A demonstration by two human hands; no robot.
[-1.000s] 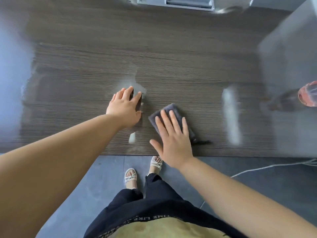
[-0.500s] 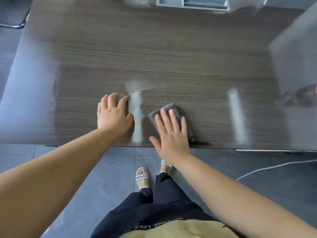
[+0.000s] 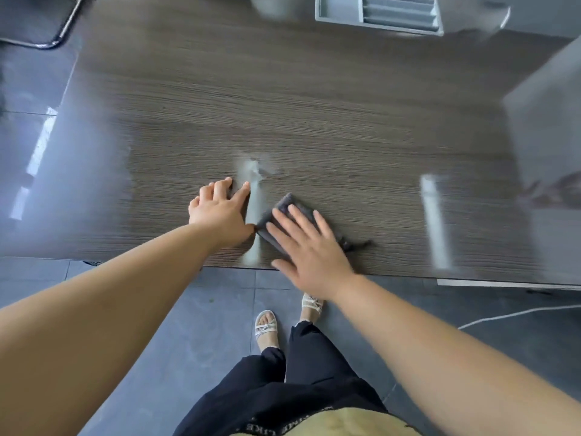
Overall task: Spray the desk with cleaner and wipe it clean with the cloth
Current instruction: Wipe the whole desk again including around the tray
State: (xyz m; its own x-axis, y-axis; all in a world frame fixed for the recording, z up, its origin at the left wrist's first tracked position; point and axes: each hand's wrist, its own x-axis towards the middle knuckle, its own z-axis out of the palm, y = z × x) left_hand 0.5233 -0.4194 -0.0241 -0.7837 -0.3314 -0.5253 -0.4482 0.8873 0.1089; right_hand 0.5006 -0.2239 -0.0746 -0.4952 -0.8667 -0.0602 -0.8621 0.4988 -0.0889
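Note:
A dark wood-grain desk [image 3: 314, 114] fills the view. A folded grey cloth [image 3: 292, 206] lies near its front edge. My right hand [image 3: 308, 243] lies flat on the cloth with fingers straight, pressing it down. My left hand [image 3: 220, 212] rests on the desk just left of the cloth, fingers loosely bent, holding nothing. A pale wet smear [image 3: 251, 196] runs between the two hands. No spray bottle is visible.
A grey tray with slots [image 3: 377, 14] sits at the desk's far edge. A raised grey panel [image 3: 547, 127] stands at the right. A chair base [image 3: 53, 33] shows at top left. A white cable [image 3: 515, 314] lies on the tiled floor.
The view has shifted left, so the reddish object at the right is out of frame. My left hand slid left off the wet patch. My right hand and the cloth stayed near the front edge.

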